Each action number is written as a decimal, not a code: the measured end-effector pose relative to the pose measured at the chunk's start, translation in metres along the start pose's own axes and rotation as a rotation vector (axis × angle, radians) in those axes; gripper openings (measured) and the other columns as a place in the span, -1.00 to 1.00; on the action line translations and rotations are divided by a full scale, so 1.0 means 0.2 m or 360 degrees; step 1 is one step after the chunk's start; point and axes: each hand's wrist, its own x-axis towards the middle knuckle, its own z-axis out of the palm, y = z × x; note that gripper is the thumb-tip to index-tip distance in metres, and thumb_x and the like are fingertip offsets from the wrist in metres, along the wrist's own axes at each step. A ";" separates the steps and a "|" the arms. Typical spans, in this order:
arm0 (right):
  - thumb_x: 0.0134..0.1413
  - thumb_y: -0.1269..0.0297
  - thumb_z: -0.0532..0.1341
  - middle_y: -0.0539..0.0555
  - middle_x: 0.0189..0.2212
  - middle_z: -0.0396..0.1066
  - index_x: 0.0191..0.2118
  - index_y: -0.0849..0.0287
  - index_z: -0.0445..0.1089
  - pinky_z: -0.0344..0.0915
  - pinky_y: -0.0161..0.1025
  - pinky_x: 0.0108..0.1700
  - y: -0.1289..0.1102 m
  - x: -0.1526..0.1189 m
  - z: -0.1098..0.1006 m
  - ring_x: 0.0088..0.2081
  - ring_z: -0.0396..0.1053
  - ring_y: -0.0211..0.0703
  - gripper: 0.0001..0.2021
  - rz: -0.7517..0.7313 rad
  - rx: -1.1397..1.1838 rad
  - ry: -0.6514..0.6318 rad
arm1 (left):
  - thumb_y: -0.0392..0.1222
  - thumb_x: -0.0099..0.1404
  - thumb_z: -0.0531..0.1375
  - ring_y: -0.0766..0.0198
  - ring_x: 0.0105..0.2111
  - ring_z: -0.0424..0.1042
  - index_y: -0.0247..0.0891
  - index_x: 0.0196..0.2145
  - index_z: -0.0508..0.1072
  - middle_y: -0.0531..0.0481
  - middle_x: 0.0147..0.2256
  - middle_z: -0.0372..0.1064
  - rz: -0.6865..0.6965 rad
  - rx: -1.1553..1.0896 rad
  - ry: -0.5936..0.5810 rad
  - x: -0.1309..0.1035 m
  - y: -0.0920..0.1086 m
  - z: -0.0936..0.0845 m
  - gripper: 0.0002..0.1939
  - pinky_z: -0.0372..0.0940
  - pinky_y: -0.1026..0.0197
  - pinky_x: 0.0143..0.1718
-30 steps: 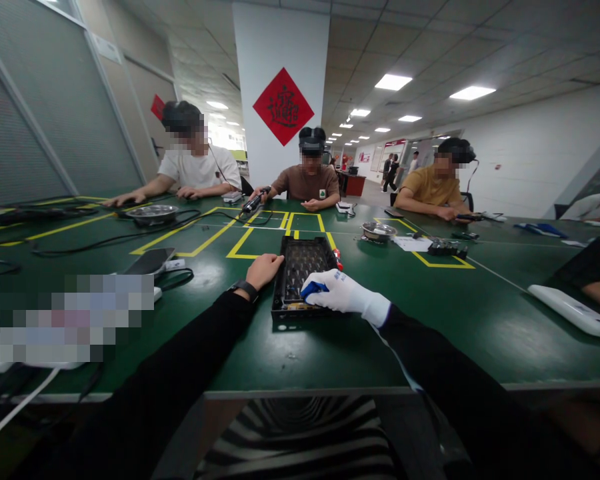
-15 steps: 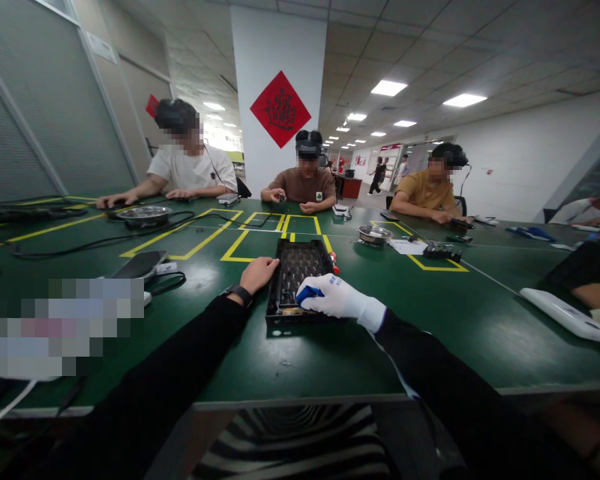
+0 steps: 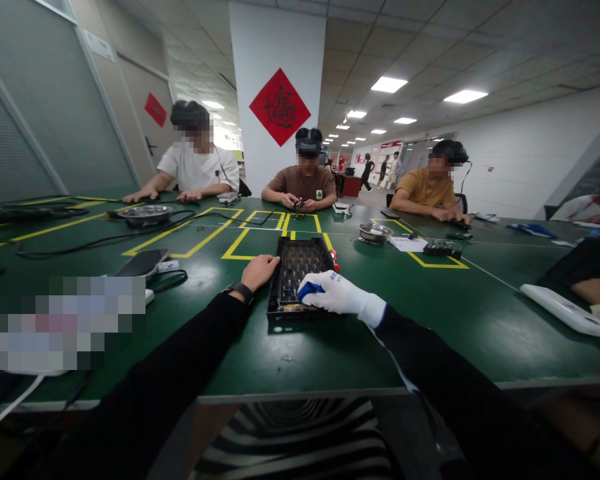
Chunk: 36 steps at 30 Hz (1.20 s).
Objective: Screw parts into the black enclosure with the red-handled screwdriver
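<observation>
A black rectangular tray-like case (image 3: 276, 297) lies on the green table in front of me, with rows of small pale upright parts (image 3: 300, 257) inside. They are too small to name. My left hand (image 3: 261, 272), bare with a dark wristband, grips the case's left edge with its fingers curled at the rim. Over the near right part of the case is my right hand (image 3: 333, 293), in a white glove with blue fingertips. Its fingers are pinched together, and whatever they hold is hidden. By the near wall shows a yellowish strip (image 3: 295, 308). A red item (image 3: 335, 260) sits against the far right side.
Metal bowls (image 3: 375, 232) stand on the right and left of the table (image 3: 430, 333). Black parts (image 3: 443, 249) lie beside a white paper (image 3: 407, 245). A phone-like slab (image 3: 140, 262) and cables are on the left. Co-workers sit across the table; a white device (image 3: 567, 311) lies far right.
My hands and the case stay almost in place. Across the table, the middle co-worker's hands have come together, and the left co-worker has shifted to the right.
</observation>
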 end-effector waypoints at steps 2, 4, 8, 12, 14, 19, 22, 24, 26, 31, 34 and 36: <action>-0.01 0.35 0.16 0.00 -0.38 0.42 -0.25 0.21 0.40 0.19 -0.35 -0.24 0.00 0.00 0.00 -0.36 0.32 -0.30 -0.83 -0.0011 0.0009 0.0000 | 0.09 0.26 -0.14 0.23 -0.41 0.35 -0.28 -0.52 0.42 -0.11 -0.43 0.42 0.0010 0.0002 0.0001 0.00 0.00 0.01 -0.49 0.08 0.29 -0.44; -0.01 0.36 0.16 0.00 -0.39 0.41 -0.26 0.22 0.40 0.19 -0.36 -0.25 0.00 0.00 0.00 -0.37 0.31 -0.30 -0.84 -0.0018 0.0019 0.0004 | 0.09 0.26 -0.14 0.22 -0.41 0.35 -0.28 -0.52 0.42 -0.11 -0.43 0.42 0.0024 -0.0003 0.0000 0.01 -0.01 0.01 -0.49 0.08 0.29 -0.44; -0.01 0.36 0.16 0.00 -0.38 0.41 -0.26 0.22 0.40 0.18 -0.35 -0.24 0.01 0.00 0.01 -0.36 0.31 -0.31 -0.85 -0.0025 0.0028 0.0015 | 0.08 0.25 -0.13 0.23 -0.42 0.35 -0.28 -0.51 0.43 -0.11 -0.44 0.42 0.0024 -0.0017 -0.0012 0.01 -0.01 0.01 -0.50 0.07 0.29 -0.45; 0.00 0.35 0.16 -0.01 -0.40 0.41 -0.28 0.21 0.39 0.18 -0.36 -0.26 0.01 0.00 0.01 -0.39 0.31 -0.32 -0.86 0.0008 0.0037 0.0000 | 0.08 0.25 -0.13 0.23 -0.42 0.35 -0.28 -0.53 0.42 -0.11 -0.45 0.42 0.0046 -0.0028 0.0005 0.01 -0.01 0.01 -0.50 0.07 0.29 -0.44; 0.01 0.33 0.15 -0.01 -0.40 0.41 -0.28 0.21 0.39 0.18 -0.37 -0.27 0.01 0.00 0.01 -0.40 0.31 -0.33 -0.87 0.0019 0.0027 -0.0014 | 0.09 0.25 -0.13 0.23 -0.42 0.35 -0.28 -0.55 0.41 -0.11 -0.45 0.41 0.0049 -0.0033 0.0015 0.01 -0.01 0.01 -0.50 0.08 0.29 -0.44; 0.05 0.30 0.13 0.00 -0.35 0.42 -0.26 0.19 0.38 0.18 -0.36 -0.23 0.01 0.00 0.01 -0.34 0.33 -0.31 -0.85 -0.0013 -0.0022 -0.0016 | 0.10 0.25 -0.12 0.24 -0.41 0.34 -0.28 -0.52 0.42 -0.11 -0.42 0.43 0.0009 -0.0056 0.0004 0.00 -0.01 0.01 -0.50 0.08 0.29 -0.42; 0.06 0.31 0.12 0.01 -0.35 0.42 -0.26 0.19 0.38 0.18 -0.35 -0.22 0.01 0.00 0.01 -0.33 0.33 -0.30 -0.85 -0.0027 -0.0031 -0.0005 | 0.11 0.24 -0.12 0.24 -0.42 0.33 -0.28 -0.53 0.40 -0.10 -0.42 0.42 0.0024 -0.0066 0.0009 0.00 -0.01 0.00 -0.50 0.07 0.29 -0.45; 0.05 0.32 0.13 0.01 -0.35 0.42 -0.26 0.19 0.38 0.18 -0.35 -0.21 0.01 0.00 0.01 -0.33 0.33 -0.30 -0.85 -0.0032 -0.0027 0.0018 | 0.11 0.24 -0.12 0.24 -0.44 0.32 -0.27 -0.56 0.39 -0.09 -0.45 0.41 0.0036 -0.0067 0.0015 0.00 -0.01 0.00 -0.50 0.06 0.29 -0.46; 0.05 0.33 0.13 0.01 -0.35 0.42 -0.25 0.19 0.39 0.18 -0.34 -0.20 0.01 0.00 0.01 -0.33 0.33 -0.30 -0.85 -0.0039 -0.0011 0.0041 | 0.11 0.24 -0.13 0.24 -0.45 0.32 -0.27 -0.57 0.38 -0.09 -0.47 0.40 0.0036 -0.0070 0.0014 0.00 -0.02 0.01 -0.50 0.06 0.29 -0.46; 0.03 0.35 0.14 0.00 -0.34 0.42 -0.24 0.19 0.40 0.18 -0.35 -0.19 0.02 0.00 0.02 -0.32 0.33 -0.30 -0.84 -0.0055 0.0019 0.0034 | 0.10 0.24 -0.12 0.25 -0.45 0.32 -0.27 -0.56 0.38 -0.09 -0.47 0.40 0.0041 -0.0082 0.0006 0.00 -0.02 0.01 -0.51 0.05 0.29 -0.46; 0.03 0.36 0.14 -0.01 -0.35 0.42 -0.25 0.19 0.41 0.19 -0.36 -0.20 0.01 0.01 0.02 -0.33 0.33 -0.31 -0.84 -0.0082 0.0057 0.0025 | 0.10 0.25 -0.12 0.25 -0.45 0.33 -0.27 -0.54 0.40 -0.09 -0.46 0.40 0.0043 -0.0074 0.0002 0.00 -0.02 0.01 -0.51 0.04 0.28 -0.47; 0.02 0.38 0.14 -0.01 -0.35 0.42 -0.26 0.20 0.41 0.19 -0.36 -0.20 0.01 0.01 0.01 -0.34 0.33 -0.31 -0.85 -0.0104 0.0083 0.0024 | 0.09 0.25 -0.13 0.24 -0.45 0.33 -0.27 -0.55 0.40 -0.10 -0.46 0.40 0.0042 -0.0056 0.0006 0.00 -0.01 0.01 -0.51 0.04 0.28 -0.48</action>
